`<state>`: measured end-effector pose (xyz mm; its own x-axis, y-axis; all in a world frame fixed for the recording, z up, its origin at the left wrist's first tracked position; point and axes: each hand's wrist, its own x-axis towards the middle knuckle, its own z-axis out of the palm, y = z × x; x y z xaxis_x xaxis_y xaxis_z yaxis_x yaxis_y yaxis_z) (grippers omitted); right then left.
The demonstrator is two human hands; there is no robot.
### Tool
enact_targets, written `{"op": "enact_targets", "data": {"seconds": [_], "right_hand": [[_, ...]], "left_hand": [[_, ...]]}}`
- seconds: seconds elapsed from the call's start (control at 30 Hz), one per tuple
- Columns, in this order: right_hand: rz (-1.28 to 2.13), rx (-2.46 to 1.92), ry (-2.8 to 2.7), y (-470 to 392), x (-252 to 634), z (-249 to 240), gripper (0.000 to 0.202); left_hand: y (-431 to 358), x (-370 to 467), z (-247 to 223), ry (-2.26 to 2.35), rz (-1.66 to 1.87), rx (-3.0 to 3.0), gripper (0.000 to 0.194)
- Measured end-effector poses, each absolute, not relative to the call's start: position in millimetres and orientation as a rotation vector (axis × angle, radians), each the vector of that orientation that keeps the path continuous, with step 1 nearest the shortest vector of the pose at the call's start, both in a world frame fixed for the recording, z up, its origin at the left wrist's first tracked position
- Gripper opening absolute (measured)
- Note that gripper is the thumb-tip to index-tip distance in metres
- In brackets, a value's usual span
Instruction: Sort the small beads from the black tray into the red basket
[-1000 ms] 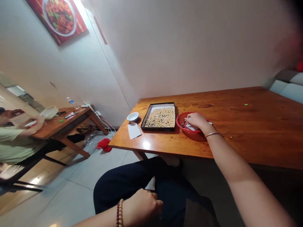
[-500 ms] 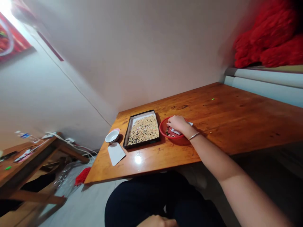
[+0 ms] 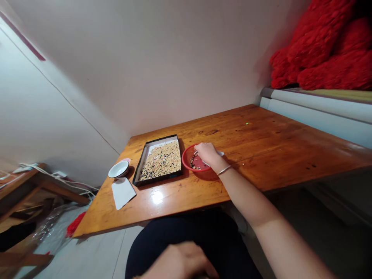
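My right hand [image 3: 205, 152], with a bangle at its wrist, reaches into a red plastic basket [image 3: 186, 164]. Its fingers are pinched together near the far left side of the basket; what they hold is too small to make out. Small dark and pale beads [image 3: 195, 162] lie on the basket floor. Under the hand, a white card-like piece [image 3: 221, 154] shows partly, its middle hidden. Low over my lap is my left hand [image 3: 180, 260], blurred, with curled fingers whose contents are hidden. Left of the basket, a shallow black-edged tray [image 3: 157, 179] holds many cream beads mixed with darker ones.
A white bowl [image 3: 118, 169] and a white card [image 3: 123, 193] sit at the left of the wooden table [image 3: 232, 135]. A wall runs behind. Red fluffy bundles [image 3: 325, 58] rest on a ledge at right. Cables [image 3: 72, 186] hang by another table at left.
The view has turned slightly right, so the table appears further left. My left hand has risen further into view over the lap. My right hand stays in the basket, fingers still pinched.
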<state>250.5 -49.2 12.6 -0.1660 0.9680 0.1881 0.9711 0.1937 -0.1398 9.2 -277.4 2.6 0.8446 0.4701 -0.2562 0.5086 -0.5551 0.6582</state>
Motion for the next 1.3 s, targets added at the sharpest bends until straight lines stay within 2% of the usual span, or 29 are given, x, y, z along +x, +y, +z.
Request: {"op": "enact_targets", "data": {"seconds": [0.1, 0.17, 0.27, 0.4, 0.5, 0.67, 0.83, 1.03, 1.17, 1.3], "right_hand": [[0.008, -1.813, -2.276, -52, 244, 13, 0.023], [0.034, -1.782, -2.301, -54, 243, 13, 0.023], [0.081, -1.743, -2.334, -56, 244, 12, 0.024], [0.142, -1.727, -2.347, -56, 253, 13, 0.023], [0.117, -1.74, -2.296, -57, 257, 15, 0.032], [0.07, -1.71, -2.2, -67, 260, 14, 0.031], [0.313, -1.552, -2.212, -68, 283, 11, 0.025], [0.58, -1.434, -1.958, -57, 305, 15, 0.024], [0.638, -1.31, -1.821, -41, 301, 19, 0.021], [0.707, -1.248, -1.78, -28, 292, 17, 0.023]], "left_hand": [[-227, -26, 26, 1.387, 0.508, 2.261, 0.036], [-192, -47, 17, 1.67, 0.736, 2.307, 0.042], [-164, -63, -19, 1.951, 0.631, 2.49, 0.055], [-168, -62, -50, 2.271, 0.501, 2.426, 0.061], [-175, -60, -52, 2.292, 0.44, 2.386, 0.058], [-172, -62, -53, 2.251, 0.54, 2.387, 0.059], [-168, -61, -57, 2.307, 0.604, 2.336, 0.055], [-163, -64, -61, 2.255, 0.711, 2.385, 0.053], [-164, -69, -64, 2.208, 0.879, 2.39, 0.05], [-167, -73, -45, 2.022, 1.213, 2.383, 0.043]]}}
